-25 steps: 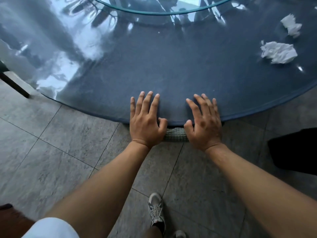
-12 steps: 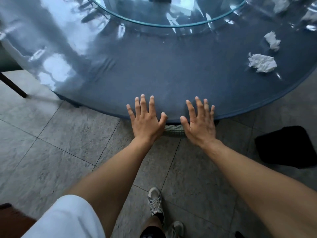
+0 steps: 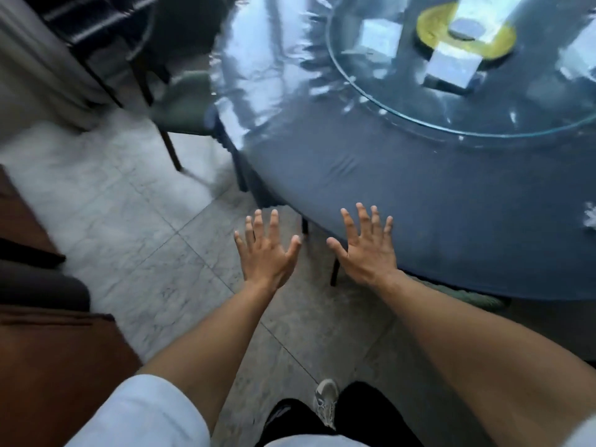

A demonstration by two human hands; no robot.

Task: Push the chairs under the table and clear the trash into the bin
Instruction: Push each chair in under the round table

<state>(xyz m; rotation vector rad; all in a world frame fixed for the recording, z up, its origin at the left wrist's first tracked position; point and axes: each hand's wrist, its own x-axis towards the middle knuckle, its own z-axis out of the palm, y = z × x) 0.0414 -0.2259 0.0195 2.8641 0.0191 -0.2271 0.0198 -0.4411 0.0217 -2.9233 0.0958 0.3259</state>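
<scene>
Both hands were held out in front of the person with fingers spread and straight, and neither grip had hold of anything. The left hand [image 3: 266,250] hung over the tiled floor [image 3: 135,227], just off the rim of the round worktop [image 3: 403,179]. The right hand [image 3: 366,248] overlapped that rim in the view (whether it touched the dark cloth could not be told).

One chair [image 3: 464,296] sat tucked under the worktop beside the right forearm; only a strip of its green woven edge and a dark leg near the right wrist showed past the rim. A second, green chair [image 3: 182,104] stood at the worktop's far left side, its seat mostly out in the open and only its inner edge at the rim, with a leg angled down onto the floor.

A scrap of white crumpled paper [image 3: 591,217] lay on the worktop at the right border of the view, well apart from both hands. A glass turntable [image 3: 371,91] covered the worktop's middle, with glare across it.

A white sleeve [image 3: 145,414] and one grey shoe [image 3: 325,401] showed at the bottom.
</scene>
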